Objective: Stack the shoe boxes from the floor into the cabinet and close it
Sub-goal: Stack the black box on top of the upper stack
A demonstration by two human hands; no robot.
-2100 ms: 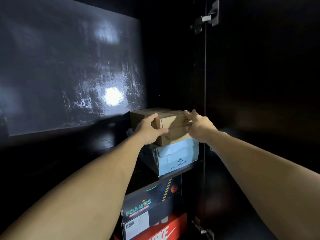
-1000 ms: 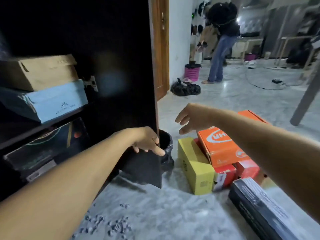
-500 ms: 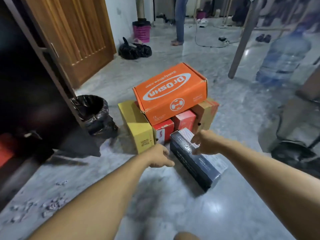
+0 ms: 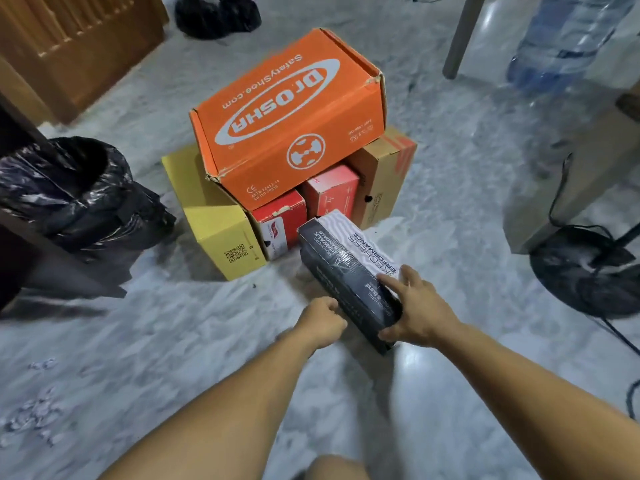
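We are at the pick-up step for the next box; the black shoe box lies on the floor just in front of the orange box, on our side of the pile, its far end near the two red boxes that sit under the orange box. Our right hand is the working grip; its fingers lie over the top of the black shoe box at the near end and its thumb curls round the near corner, so it holds the box there. Our left hand is a loosely closed fist just beside the long dark side of the black shoe box, holding nothing; we cannot tell whether the knuckles touch the cardboard.

The orange box rests tilted on top of the pile, with the yellow box under its left edge and the brown box under its right; all of these await their turn. The cabinet is barely in view, only a dark edge far left of the orange box.

We judge the next move calls for the left hand to open and take the long side; then both hands lift the box level and carry it leftward toward the cabinet, clear of the black bin that stands left of the orange box.
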